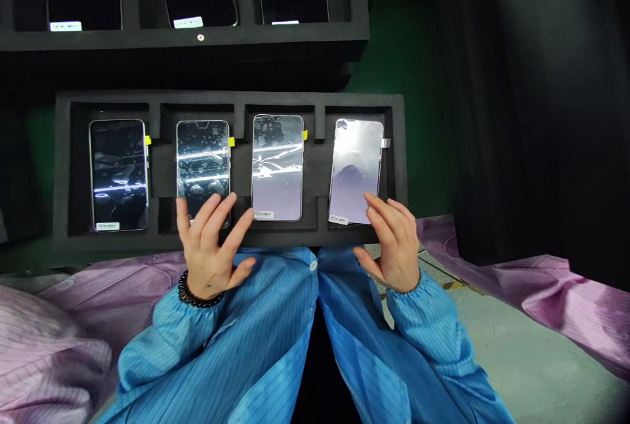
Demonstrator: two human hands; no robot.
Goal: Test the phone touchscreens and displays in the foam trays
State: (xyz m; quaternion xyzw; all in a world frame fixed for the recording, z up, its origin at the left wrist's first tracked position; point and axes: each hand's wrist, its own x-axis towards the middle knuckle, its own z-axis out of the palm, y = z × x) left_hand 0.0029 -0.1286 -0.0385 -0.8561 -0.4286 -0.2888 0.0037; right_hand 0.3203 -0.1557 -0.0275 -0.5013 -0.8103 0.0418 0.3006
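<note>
Several smartphones lie face up in the compartments of a black tray (197,102) in front of me. My left hand (209,247), fingers spread, is over the lower end of the second phone (203,155) and partly hides it. Its index fingertip comes close to the lower left corner of the third phone (277,171). My right hand (394,240) has its fingers apart, with fingertips at the lower right edge of the slightly tilted rightmost phone (355,174). The leftmost phone (119,174) has a white label at its bottom and a yellow tab on its side.
A second black tray (275,35) with more dark-screened phones is beyond mine. Pink sleeves or coats (63,345) of people are at both sides. A black curtain-like surface (522,96) is at the right, above the grey floor (522,339).
</note>
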